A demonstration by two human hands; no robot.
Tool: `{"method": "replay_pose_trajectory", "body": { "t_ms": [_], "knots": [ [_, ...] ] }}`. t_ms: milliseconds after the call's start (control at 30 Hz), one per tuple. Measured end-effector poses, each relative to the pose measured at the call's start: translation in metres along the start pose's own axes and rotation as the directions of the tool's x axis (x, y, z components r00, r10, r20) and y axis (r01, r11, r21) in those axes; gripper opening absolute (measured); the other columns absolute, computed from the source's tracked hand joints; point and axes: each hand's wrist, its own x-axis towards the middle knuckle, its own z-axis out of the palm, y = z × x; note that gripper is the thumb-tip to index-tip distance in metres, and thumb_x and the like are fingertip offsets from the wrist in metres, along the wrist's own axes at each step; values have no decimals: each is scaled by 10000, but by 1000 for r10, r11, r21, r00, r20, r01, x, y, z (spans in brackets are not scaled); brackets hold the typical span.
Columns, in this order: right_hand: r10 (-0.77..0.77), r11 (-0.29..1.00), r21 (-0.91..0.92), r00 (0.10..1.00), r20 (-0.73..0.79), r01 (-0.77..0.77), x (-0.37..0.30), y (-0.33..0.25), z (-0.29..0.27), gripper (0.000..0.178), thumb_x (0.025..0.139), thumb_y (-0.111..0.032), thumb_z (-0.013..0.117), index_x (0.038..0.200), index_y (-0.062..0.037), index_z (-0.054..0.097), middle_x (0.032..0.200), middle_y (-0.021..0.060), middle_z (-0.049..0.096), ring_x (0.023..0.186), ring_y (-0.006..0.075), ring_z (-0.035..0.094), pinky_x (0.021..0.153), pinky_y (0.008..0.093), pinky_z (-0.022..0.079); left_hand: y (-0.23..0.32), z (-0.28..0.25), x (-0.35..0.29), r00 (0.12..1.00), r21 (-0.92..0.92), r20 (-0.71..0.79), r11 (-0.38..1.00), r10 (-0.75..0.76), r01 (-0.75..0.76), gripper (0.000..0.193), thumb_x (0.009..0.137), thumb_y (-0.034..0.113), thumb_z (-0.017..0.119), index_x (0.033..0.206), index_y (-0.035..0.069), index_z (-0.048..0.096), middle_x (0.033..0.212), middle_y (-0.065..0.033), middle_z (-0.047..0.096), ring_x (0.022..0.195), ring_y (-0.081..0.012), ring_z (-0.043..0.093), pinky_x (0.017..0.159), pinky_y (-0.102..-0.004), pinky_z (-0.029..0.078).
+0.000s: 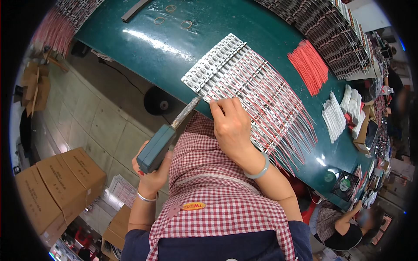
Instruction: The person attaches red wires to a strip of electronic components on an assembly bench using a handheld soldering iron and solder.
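Fingers of the left grip (153, 176) wrap a boxy, dark-teal tool (154, 148); rightward, its dull metal rod (186, 112) ends beside white, slotted strips (214, 63). The right grip (233, 127) bends over their near edge, pinch unclear. Best hold the rod steady, clear of fingertips.

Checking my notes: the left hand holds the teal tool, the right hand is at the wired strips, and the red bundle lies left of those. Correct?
Not quite: the head view shows the red bundle right, not left, of the wired strips. The left hand does hold the teal tool; the right hand is at the strips.
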Motion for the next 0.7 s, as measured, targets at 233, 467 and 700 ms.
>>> {"method": "replay_pose_trajectory", "body": {
  "t_ms": [233,467,700],
  "knots": [
    [-48,998,-28,999,-13,47,-1,2,4,204,763,-29,662,949,54,676,839,113,572,807,265,562,641,345,491,5,5,7,995,44,15,994,97,-97,229,760,-25,761,972,-63,685,881,-120,676,701,-186,643,657,-270,511],
    [-36,999,-31,999,-5,36,-3,2,2,187,771,-29,664,940,48,676,842,116,574,809,265,564,651,343,494,0,4,2,998,38,13,997,60,-60,213,769,-33,750,971,-61,688,848,-109,668,683,-170,635,626,-265,502],
    [-48,998,-33,999,-16,47,-1,-1,3,187,759,-12,670,932,57,672,839,120,568,798,264,563,641,344,500,7,6,-9,974,-318,-110,936,-197,153,92,850,-70,702,940,-49,706,734,-25,663,522,-67,577,526,-207,458]
  ]
}}
